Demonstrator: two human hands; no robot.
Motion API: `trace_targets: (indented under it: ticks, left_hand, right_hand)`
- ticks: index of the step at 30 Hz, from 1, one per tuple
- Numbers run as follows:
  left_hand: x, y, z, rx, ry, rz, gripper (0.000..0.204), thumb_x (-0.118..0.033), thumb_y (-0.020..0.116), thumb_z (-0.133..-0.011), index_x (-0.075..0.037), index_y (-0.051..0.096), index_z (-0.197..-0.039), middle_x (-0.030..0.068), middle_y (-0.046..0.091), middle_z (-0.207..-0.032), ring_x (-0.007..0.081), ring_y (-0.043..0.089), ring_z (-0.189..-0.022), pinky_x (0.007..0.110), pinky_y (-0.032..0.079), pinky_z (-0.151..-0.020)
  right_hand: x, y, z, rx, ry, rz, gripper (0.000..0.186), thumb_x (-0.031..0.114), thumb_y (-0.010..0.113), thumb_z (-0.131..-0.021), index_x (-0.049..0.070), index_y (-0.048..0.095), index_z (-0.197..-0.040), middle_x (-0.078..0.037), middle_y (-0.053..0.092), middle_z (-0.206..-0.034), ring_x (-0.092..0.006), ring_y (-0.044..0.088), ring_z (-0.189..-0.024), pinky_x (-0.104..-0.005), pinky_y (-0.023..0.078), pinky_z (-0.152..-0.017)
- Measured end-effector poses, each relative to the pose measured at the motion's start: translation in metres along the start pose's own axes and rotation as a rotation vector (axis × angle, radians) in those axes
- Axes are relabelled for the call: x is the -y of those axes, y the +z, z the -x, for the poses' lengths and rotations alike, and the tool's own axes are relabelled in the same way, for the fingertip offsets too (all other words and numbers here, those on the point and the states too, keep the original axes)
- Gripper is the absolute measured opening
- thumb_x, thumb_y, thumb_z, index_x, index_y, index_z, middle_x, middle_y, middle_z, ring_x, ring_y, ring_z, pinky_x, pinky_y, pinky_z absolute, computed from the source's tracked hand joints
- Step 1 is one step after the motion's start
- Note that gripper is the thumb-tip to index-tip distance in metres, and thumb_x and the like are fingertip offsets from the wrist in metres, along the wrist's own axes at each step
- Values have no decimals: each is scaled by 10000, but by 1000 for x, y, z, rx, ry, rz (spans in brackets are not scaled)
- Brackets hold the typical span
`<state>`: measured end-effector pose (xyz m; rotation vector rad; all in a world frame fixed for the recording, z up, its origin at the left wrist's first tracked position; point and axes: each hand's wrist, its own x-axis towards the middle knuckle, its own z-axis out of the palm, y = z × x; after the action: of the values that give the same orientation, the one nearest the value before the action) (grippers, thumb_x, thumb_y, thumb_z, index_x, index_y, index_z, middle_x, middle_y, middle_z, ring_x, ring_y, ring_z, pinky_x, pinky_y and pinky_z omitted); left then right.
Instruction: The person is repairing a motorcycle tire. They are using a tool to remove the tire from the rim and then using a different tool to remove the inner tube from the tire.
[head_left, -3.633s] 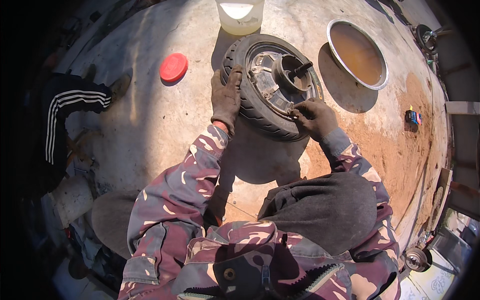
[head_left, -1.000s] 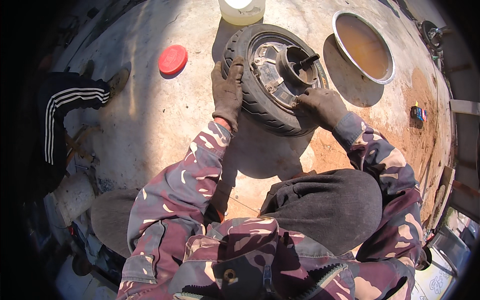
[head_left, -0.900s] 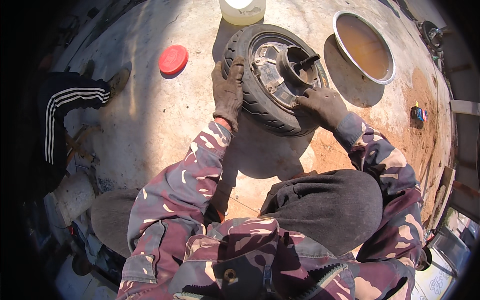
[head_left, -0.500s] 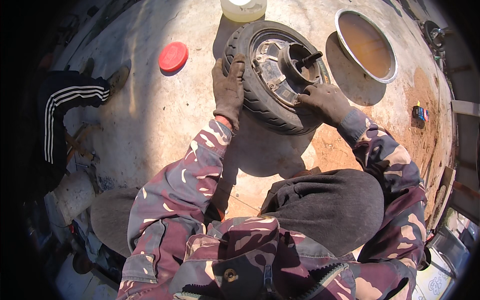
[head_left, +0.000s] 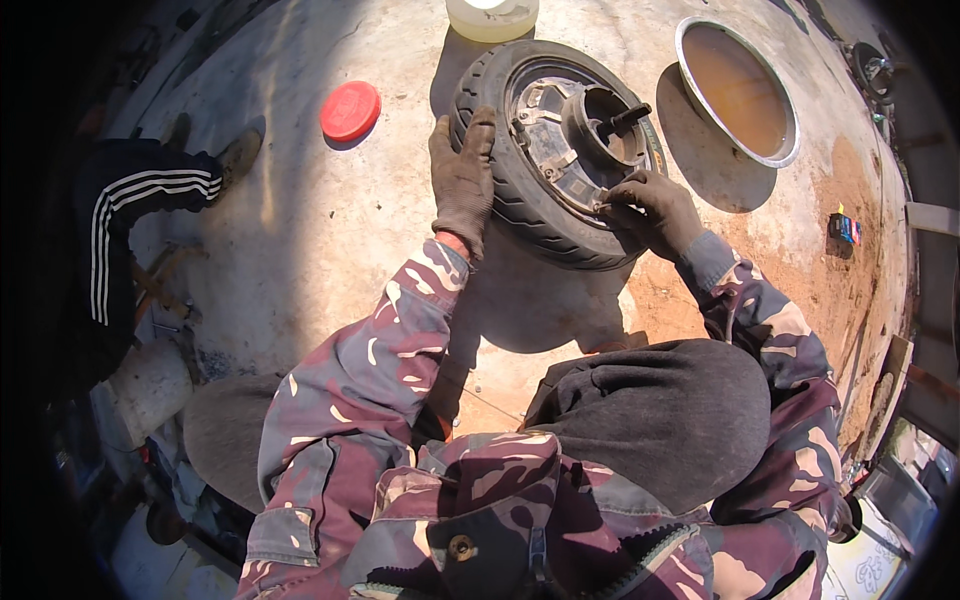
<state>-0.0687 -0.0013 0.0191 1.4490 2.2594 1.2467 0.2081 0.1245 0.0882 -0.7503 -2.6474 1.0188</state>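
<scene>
A small wheel (head_left: 555,150) with a black tyre, a metal hub and a dark axle stub lies tilted on the concrete in front of me. My left hand (head_left: 463,180), in a dark knit glove, grips the tyre's left side, thumb over the tread and fingers along its outer edge. At the lower right of the hub my gloved right hand (head_left: 655,208) is closed in a pinch, its fingertips by the rim edge. What sits between those fingertips is too small to make out.
A red round lid (head_left: 351,110) lies left of the wheel. Beyond it stands a yellowish translucent container (head_left: 492,22). A metal basin of brown water (head_left: 738,92) is at the far right, with a small blue box (head_left: 844,229) nearer. Another person's leg (head_left: 150,190) is on the left.
My right hand's fingers have lifted and bunched into a pinch at the rim, the wrist turning slightly. The left hand keeps its place on the tyre.
</scene>
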Motion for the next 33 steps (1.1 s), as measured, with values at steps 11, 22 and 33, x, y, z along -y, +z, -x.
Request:
trace_targets:
  ticks: [11, 22, 33]
  left_hand:
    - [0, 2, 4, -36, 36, -24, 686, 3, 644, -859, -263, 561, -1485, 344, 450, -1475, 505, 495, -1349, 477, 464, -1112]
    - [-34, 3, -2, -97, -498, 499, 943, -374, 825, -860, 164, 380, -1494, 289, 441, -1528, 365, 469, -1410, 375, 373, -1183]
    - [-31, 18, 7, -204, -504, 556, 1035, -447, 840, -854, 171, 342, -1517, 313, 454, -1514, 371, 445, -1431, 379, 344, -1208]
  right_hand:
    - [-7, -8, -6, 104, -90, 66, 152, 174, 801, -889, 112, 749, -1017, -110, 702, -997, -331, 707, -917, -390, 561, -781]
    - [2, 9, 11, -34, 197, 153, 361, 398, 799, -899, 51, 706, -865, -163, 669, -835, -378, 681, -805, -458, 539, -695]
    - [27, 17, 2, 173, 692, 92, 507, 569, 661, -959, 69, 746, -962, -211, 732, -868, -404, 724, -888, -480, 548, -790]
